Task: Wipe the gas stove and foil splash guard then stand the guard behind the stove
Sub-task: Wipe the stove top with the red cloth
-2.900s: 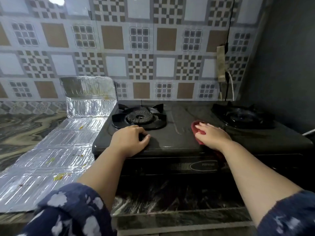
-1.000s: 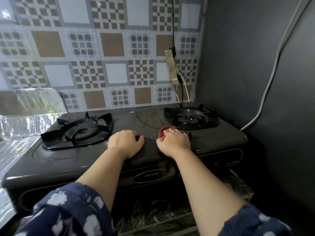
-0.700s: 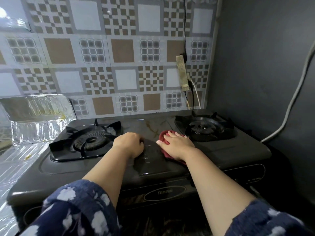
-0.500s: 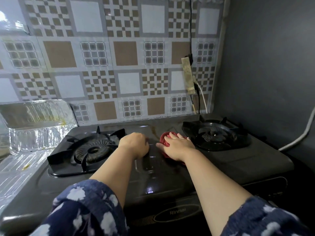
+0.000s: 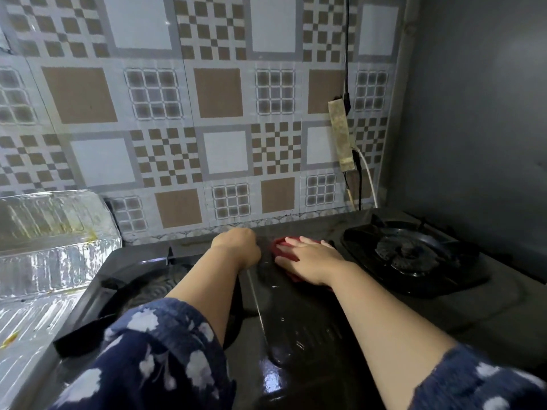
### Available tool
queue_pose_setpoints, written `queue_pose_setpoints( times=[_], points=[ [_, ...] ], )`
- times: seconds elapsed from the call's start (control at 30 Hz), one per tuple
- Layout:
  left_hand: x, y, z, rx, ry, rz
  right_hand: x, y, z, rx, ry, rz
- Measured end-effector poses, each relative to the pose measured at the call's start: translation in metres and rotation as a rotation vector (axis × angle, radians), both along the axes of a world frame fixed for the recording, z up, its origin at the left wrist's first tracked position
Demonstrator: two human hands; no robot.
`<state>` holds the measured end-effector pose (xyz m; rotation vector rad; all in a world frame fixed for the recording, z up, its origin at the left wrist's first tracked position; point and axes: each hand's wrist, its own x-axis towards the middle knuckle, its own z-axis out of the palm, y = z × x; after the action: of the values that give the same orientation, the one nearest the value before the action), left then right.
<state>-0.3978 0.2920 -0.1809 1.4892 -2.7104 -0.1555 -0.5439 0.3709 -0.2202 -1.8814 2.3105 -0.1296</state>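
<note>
Right hand (image 5: 307,258) flat on our red cloth (image 5: 284,250), mid-frame on the gas stove (image 5: 310,321). Left hand (image 5: 236,247) fisted beside it, holding nothing. Foil splash guard (image 5: 56,244) lies left.

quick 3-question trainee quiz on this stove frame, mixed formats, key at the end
1. True or false: the right hand lies flat on a red cloth on the gas stove, between its two burners.
2. Where is the foil splash guard? A) standing behind the stove B) left of the stove, against the tiled wall C) in the left hand
3. Fill in: yellowish food stains show on the ____.

Key
1. True.
2. B. It sits left of the stove, with a lower panel spread on the counter.
3. Foil splash guard. The stains sit on its upright panel and on the flat part near the left edge.
</note>
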Motion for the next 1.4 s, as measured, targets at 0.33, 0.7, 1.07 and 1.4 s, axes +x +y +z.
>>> queue_pose_setpoints(
  times=[0.33,0.7,1.07,1.4],
  points=[
    [-0.003,-0.028,-0.008,0.036,-0.065,-0.098,0.0,-0.07,0.005,0.031,-0.023,-0.129],
    [-0.034,-0.037,0.003,-0.016,0.066,-0.1,-0.038,-0.065,0.024,0.18,-0.013,-0.378],
    [-0.098,-0.031,0.002,0.162,-0.081,-0.168,-0.093,-0.081,0.031,0.273,-0.131,-0.628],
    [-0.105,-0.045,-0.012,0.172,-0.103,-0.152,-0.16,-0.091,0.043,0.261,-0.231,-0.638]
  ],
)
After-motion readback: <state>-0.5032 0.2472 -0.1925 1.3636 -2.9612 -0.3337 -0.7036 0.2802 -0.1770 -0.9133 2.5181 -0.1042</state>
